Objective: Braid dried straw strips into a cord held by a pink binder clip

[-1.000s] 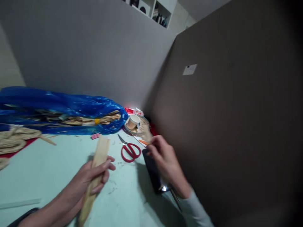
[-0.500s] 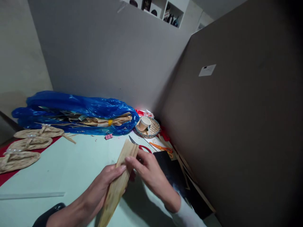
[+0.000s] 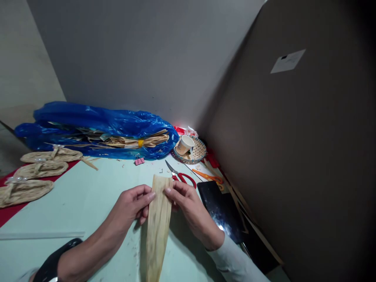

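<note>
A long pale dried leaf strip (image 3: 158,227) lies lengthwise over the light green table (image 3: 88,196), its wide end pointing away from me. My left hand (image 3: 132,203) pinches the strip's upper left edge. My right hand (image 3: 186,205) pinches the upper right edge. Both hands hold the strip near its top end. Just beyond the strip lie red-handled scissors (image 3: 182,177).
A blue plastic bag (image 3: 96,129) of dried leaves lies at the back. Woven straw soles (image 3: 35,174) rest on red cloth at left. A small woven tray (image 3: 197,150) with a paper cup (image 3: 185,145), orange scissors (image 3: 208,177), a black tablet (image 3: 221,209) and a pink clip (image 3: 139,161) sit near the brown partition at right.
My right hand left the area by the black tablet and came to the strip. Both hands now hold the strip, which has turned to point straight away from me.
</note>
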The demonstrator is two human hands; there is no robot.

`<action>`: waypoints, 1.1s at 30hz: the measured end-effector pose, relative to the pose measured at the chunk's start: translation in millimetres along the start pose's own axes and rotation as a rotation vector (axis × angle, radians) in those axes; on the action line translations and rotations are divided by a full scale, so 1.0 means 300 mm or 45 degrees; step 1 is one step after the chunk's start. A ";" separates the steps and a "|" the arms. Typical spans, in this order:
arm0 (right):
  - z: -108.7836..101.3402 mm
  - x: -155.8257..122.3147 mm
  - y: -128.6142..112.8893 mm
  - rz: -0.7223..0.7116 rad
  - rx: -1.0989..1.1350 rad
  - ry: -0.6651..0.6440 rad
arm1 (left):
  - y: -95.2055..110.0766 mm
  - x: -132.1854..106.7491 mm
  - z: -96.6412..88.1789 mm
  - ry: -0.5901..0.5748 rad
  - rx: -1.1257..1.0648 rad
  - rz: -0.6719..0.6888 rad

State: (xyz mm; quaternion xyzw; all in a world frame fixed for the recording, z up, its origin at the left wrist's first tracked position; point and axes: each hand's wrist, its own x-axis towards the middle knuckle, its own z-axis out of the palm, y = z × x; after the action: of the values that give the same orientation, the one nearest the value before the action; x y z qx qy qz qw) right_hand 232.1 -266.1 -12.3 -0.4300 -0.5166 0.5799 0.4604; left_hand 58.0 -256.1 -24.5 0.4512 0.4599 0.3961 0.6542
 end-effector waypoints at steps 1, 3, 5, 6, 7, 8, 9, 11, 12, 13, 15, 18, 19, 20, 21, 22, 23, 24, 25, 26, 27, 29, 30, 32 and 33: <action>0.000 0.001 0.005 0.005 0.016 0.019 | 0.002 0.001 -0.001 0.007 0.004 0.001; 0.003 0.001 0.014 0.011 0.020 0.027 | 0.011 -0.002 -0.001 0.024 0.003 0.010; 0.009 -0.001 0.018 0.014 -0.003 0.004 | 0.025 -0.008 0.002 0.033 -0.013 0.029; 0.013 -0.002 0.019 0.015 -0.013 -0.012 | 0.031 -0.011 0.004 0.031 -0.024 0.032; 0.017 -0.004 0.018 0.015 -0.023 -0.027 | 0.036 -0.015 0.006 0.021 -0.035 0.028; 0.020 -0.006 0.016 0.010 -0.030 -0.034 | 0.040 -0.019 0.007 0.005 -0.046 0.021; 0.022 -0.006 0.013 0.001 -0.030 -0.028 | 0.042 -0.022 0.008 -0.016 -0.057 0.012; 0.024 -0.006 0.007 -0.023 -0.002 0.012 | 0.043 -0.028 0.010 -0.050 -0.066 -0.006; 0.023 -0.006 0.004 -0.032 0.023 0.034 | 0.042 -0.030 0.010 -0.062 -0.064 -0.014; 0.022 -0.005 0.002 -0.038 0.053 0.050 | 0.042 -0.031 0.011 -0.070 -0.060 -0.021; 0.020 -0.005 0.000 -0.039 0.093 0.038 | 0.041 -0.034 0.013 -0.086 -0.047 -0.036; 0.021 -0.010 -0.002 -0.030 0.088 -0.028 | 0.042 -0.037 0.017 -0.152 -0.028 -0.055; 0.021 -0.014 -0.004 -0.025 0.088 -0.046 | 0.043 -0.039 0.018 -0.174 -0.025 -0.063; 0.022 -0.017 -0.007 -0.017 0.091 -0.063 | 0.044 -0.040 0.018 -0.190 -0.024 -0.071; 0.023 -0.020 -0.011 -0.010 0.101 -0.079 | 0.045 -0.041 0.017 -0.198 -0.027 -0.081; 0.024 -0.022 -0.014 -0.001 0.115 -0.100 | 0.045 -0.041 0.016 -0.207 -0.038 -0.096; 0.025 -0.024 -0.017 0.011 0.131 -0.125 | 0.045 -0.040 0.014 -0.223 -0.055 -0.116; 0.025 -0.025 -0.019 0.025 0.149 -0.147 | 0.045 -0.040 0.012 -0.246 -0.070 -0.140; 0.026 -0.024 -0.019 0.036 0.161 -0.157 | 0.043 -0.039 0.010 -0.266 -0.078 -0.161; 0.026 -0.023 -0.018 0.042 0.165 -0.151 | 0.041 -0.037 0.008 -0.278 -0.081 -0.171; 0.027 -0.021 -0.014 0.043 0.156 -0.130 | 0.038 -0.036 0.008 -0.277 -0.083 -0.172; 0.026 -0.015 -0.004 0.031 0.106 -0.060 | 0.031 -0.035 0.010 -0.246 -0.102 -0.169; 0.025 -0.011 0.002 0.018 0.070 -0.018 | 0.026 -0.036 0.013 -0.245 -0.122 -0.173; 0.022 -0.005 0.011 -0.009 0.008 0.046 | 0.016 -0.037 0.021 -0.261 -0.147 -0.195; 0.020 -0.003 0.014 -0.020 -0.016 0.061 | 0.011 -0.038 0.026 -0.260 -0.136 -0.201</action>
State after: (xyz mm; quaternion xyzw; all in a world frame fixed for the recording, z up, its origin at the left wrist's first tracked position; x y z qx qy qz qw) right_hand 226.1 -268.5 -16.0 -0.4428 -0.5123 0.5625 0.4744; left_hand 62.0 -267.5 -17.2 0.4162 0.4033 0.3194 0.7498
